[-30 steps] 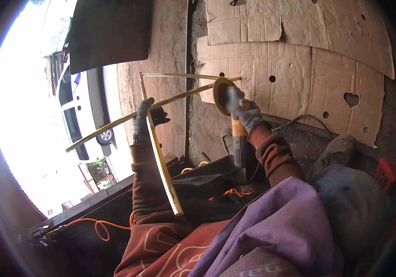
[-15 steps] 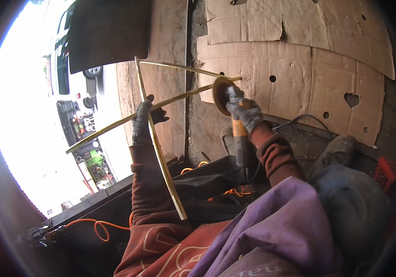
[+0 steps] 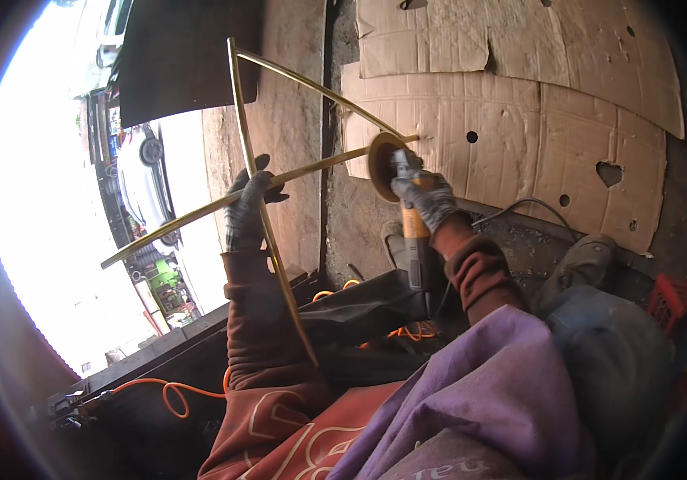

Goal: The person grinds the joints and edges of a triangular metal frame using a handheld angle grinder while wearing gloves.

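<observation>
My left hand [image 3: 247, 202], in a grey glove with black fingertips, is closed round a frame of thin gold-coloured metal tubes [image 3: 323, 164] where two of them cross. A third tube slants from the frame's far end toward my right hand. My gloved right hand [image 3: 430, 197] grips a yellow and grey angle grinder [image 3: 415, 232] by its body. The grinder's round tan disc [image 3: 383, 168] stands on edge at the right end of the frame, at or very close to the tubes; whether it touches them I cannot tell.
Flattened cardboard sheets [image 3: 511, 120] cover the ground at far right. A dark cable [image 3: 531, 202] loops beside my foot [image 3: 583, 260]. An orange hose [image 3: 171, 392] lies at lower left, and a red crate [image 3: 677, 304] stands at right. Farther left, a vehicle [image 3: 139, 176] is outside.
The frame has turned in my left hand: its far corner has swung up and away, and its left end has dropped slightly. The grinder has barely moved. A light-coloured vehicle has appeared outside.
</observation>
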`<action>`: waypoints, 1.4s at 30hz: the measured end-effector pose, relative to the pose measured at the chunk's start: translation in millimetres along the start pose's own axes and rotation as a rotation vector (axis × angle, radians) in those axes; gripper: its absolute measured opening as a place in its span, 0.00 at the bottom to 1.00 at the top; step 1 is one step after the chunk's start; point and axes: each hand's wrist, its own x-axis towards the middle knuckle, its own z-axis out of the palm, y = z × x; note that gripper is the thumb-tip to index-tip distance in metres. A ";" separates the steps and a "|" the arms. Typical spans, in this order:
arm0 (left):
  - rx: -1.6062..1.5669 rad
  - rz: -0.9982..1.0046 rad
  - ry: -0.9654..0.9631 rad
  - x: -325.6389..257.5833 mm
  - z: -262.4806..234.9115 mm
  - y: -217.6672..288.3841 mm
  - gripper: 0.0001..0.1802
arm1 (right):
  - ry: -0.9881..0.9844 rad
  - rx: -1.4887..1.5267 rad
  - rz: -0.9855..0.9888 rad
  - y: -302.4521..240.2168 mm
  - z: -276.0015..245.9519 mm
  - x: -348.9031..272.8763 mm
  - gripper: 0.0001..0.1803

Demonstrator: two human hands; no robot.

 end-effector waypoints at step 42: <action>0.322 -0.141 0.345 -21.3 30.2 23.3 0.15 | -0.303 0.394 -0.167 4.5 29.9 -21.2 0.13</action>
